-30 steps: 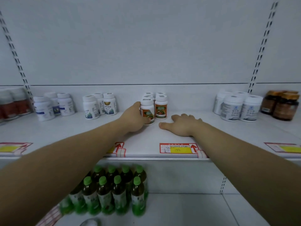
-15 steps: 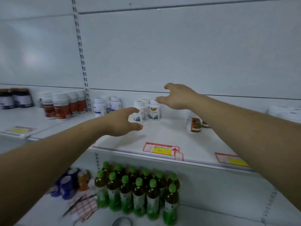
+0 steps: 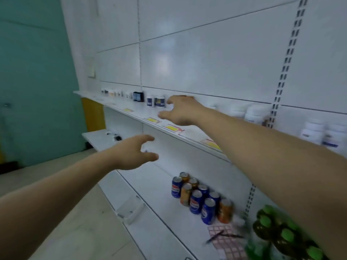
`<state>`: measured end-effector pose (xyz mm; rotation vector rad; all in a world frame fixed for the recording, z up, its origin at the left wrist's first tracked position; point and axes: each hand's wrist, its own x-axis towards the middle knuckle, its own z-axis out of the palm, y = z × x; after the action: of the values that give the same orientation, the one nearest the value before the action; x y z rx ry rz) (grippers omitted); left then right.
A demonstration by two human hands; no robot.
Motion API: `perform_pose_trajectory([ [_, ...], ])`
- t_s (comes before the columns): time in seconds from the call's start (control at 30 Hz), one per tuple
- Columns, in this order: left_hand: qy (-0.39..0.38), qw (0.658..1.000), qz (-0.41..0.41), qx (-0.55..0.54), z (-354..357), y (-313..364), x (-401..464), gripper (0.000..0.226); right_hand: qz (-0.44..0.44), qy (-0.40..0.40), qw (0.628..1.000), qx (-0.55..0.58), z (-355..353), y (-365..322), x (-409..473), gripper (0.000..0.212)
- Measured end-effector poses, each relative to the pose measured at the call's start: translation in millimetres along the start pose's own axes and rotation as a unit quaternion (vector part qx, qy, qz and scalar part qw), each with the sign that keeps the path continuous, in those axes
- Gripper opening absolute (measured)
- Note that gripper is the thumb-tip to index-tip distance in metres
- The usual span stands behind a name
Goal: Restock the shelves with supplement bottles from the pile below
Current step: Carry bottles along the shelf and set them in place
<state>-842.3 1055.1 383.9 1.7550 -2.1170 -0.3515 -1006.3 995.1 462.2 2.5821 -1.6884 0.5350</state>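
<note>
A person's two bare hands reach along a white store shelf [image 3: 187,136], neither holding anything. The right hand [image 3: 181,111] hovers over the shelf at about 12 o'clock of the view, fingers spread and loosely bent, just beside two white-capped, dark-labelled supplement bottles [image 3: 156,102] at its 9 o'clock. The left hand [image 3: 135,152] hangs lower, in front of the shelf edge near centre, thumb and fingers apart in an open cup.

More supplement bottles stand along the same shelf: a blurred row of small ones [image 3: 116,93] toward 10 o'clock, too smeared to count, and white jars [image 3: 257,113] with wide lids at 2 o'clock, at least four visible behind the right forearm, though blur prevents a firm count. Yellow price tags [image 3: 173,128] line the shelf lip; four can be made out.

On the lower shelf, at 5 o'clock, sit ten or so soda cans [image 3: 197,199], blue ones mixed with orange, beside a cluster of green-capped drink bottles [image 3: 281,235], number unclear.

The supplement bottles look like rigid plastic, light and smooth-sided, probably easy to tip; a wrap around the body just under the cap seems the surest hold. No pile of stock is in sight.
</note>
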Motion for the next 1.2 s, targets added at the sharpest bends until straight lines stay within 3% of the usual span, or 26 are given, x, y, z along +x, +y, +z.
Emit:
perform_pose_trajectory([
  [0.23, -0.01, 0.994, -0.108, 0.0, -15, -154, 21, 0.068, -0.098, -0.104, 0.989, 0.047, 117, -121, 123, 0.071],
  [0.5, -0.011, 0.986, -0.165, 0.017, -20, -290, 123, 0.067, -0.098, -0.141, 0.983, 0.063, 256, -149, 288, 0.073],
  [0.9, -0.099, 0.98, -0.171, 0.006, -14, -481, 294, 0.069, -0.025, -0.205, 0.975, 0.087, 393, -160, 489, 0.069],
  [1.2, -0.199, 0.976, -0.086, -0.035, -14, -650, 430, 0.07, 0.16, -0.215, 0.956, 0.121, 507, -160, 619, 0.072],
])
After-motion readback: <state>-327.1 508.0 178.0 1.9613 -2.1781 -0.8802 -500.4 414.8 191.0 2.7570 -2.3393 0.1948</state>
